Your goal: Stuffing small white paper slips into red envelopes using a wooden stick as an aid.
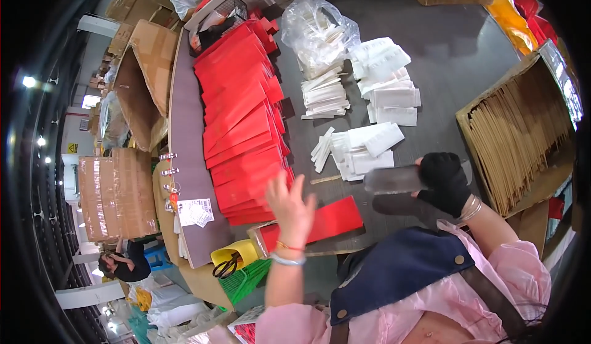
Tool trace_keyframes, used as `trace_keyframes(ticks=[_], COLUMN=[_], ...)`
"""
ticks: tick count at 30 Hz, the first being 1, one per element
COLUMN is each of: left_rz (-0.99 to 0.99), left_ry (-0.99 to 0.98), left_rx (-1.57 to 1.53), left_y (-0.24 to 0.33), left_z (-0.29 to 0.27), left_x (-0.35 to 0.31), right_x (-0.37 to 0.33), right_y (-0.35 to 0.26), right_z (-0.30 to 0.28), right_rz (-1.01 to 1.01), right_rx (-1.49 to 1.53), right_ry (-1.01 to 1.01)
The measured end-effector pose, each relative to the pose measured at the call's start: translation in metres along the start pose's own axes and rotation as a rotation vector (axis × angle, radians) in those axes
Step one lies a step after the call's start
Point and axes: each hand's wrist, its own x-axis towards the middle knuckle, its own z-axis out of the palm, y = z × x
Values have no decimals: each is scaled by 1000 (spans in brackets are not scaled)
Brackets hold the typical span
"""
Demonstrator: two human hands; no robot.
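Note:
My left hand (290, 207) is raised with its fingers spread, slightly blurred, and nothing shows in it. Beneath it a single red paper packet (335, 219) lies slanted at the table's near edge. A long spread stack of red packets (243, 128) runs up the table just beyond that hand. In a black fingerless glove, my right hand (442, 182) grips a long, clear plastic piece (391, 181) with a rounded end, held low over the dark tabletop. Small piles of white paper slips (363, 153) lie just past the clear piece.
More white slips (385, 76) and a clear plastic bag (320, 30) lie farther back. A cardboard box (517, 128) packed with brown sheets stands at right. Scissors (228, 265) rest in a yellow holder (243, 254) at the near left edge. Other people are in the background.

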Motion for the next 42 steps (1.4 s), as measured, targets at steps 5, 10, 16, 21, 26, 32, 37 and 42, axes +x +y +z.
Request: trace_keyframes(ticks=[5,10,16,21,26,32,37,42], left_rz=[-320,-379,-321,-239,-211,-317,-105,63], left_ry=[-134,-104,-177,-103,5,-1,173,81], left_rx=[-145,-356,-341,-398,-314,-360,-533,-390], left_y=[54,43,49,17,-20,-9,36,91], left_z=[53,66,62,69,99,85,72,99], left_x=[-63,-72,-65,-8,34,38,49,69], right_x=[-3,1,12,16,-22,-147,-160,-152], right_y=[-18,-20,-42,-23,61,229,256,246], right_z=[5,8,75,63,-15,-55,-50,-40], right_rz=[-128,-178,-310,-338,103,580,638,680], right_rx=[-78,-100,-66,112,87,-133,-512,-457], right_ry=[-18,-108,-207,47,348,624,363,437])
